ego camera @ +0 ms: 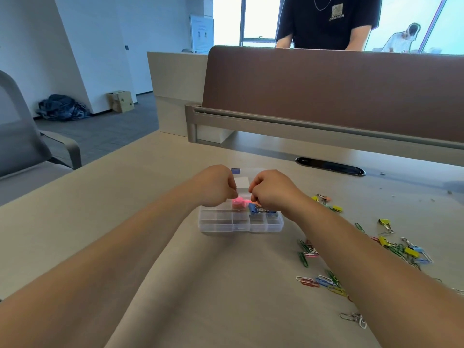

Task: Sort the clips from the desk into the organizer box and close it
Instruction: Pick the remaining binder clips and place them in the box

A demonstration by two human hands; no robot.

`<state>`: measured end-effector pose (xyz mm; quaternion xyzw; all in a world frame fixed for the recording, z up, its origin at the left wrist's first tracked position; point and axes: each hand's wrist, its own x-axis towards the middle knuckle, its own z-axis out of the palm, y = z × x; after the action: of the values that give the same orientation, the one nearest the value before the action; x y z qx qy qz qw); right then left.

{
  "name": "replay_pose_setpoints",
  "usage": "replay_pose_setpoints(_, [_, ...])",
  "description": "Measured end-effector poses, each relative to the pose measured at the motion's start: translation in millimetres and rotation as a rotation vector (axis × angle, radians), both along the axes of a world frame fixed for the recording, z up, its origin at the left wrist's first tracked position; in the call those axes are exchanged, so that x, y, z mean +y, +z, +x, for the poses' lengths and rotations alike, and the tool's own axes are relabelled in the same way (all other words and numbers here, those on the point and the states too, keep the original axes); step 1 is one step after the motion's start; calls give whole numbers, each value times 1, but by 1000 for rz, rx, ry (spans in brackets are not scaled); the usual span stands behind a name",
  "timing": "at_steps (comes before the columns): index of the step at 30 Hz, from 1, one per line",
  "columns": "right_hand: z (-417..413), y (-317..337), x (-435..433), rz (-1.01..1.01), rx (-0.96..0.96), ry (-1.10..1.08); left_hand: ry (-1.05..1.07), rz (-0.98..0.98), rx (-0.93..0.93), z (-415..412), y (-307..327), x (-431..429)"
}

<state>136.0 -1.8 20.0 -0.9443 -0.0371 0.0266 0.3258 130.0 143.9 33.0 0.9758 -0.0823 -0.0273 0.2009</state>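
Observation:
A clear plastic organizer box (241, 226) lies open on the desk, its lid (242, 183) folded back behind it. One back compartment holds pink clips (237, 203); the one to its right holds blue binder clips (254, 208). My left hand (216, 185) hovers over the box's back left with its fingers curled, pinching at the pink clips. My right hand (271, 190) is close beside it, fingertips pinched on a small pink piece just above the blue clips. Exactly what each fingertip holds is partly hidden.
Loose coloured paper clips (317, 281) and yellow binder clips (385, 223) are scattered on the desk right of my right forearm. A brown partition (326, 91) stands behind the desk, with a person beyond it. A grey chair (22, 146) is at the left.

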Motion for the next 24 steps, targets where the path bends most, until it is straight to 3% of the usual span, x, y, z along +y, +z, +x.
replay_pose_setpoints(11, [-2, -2, 2, -57, -5, 23, -42, 64, 48, -5, -12, -16])
replay_pose_setpoints(24, [-3, 2, 13, -80, -7, 109, -17, -4, 54, -8, -4, 2])
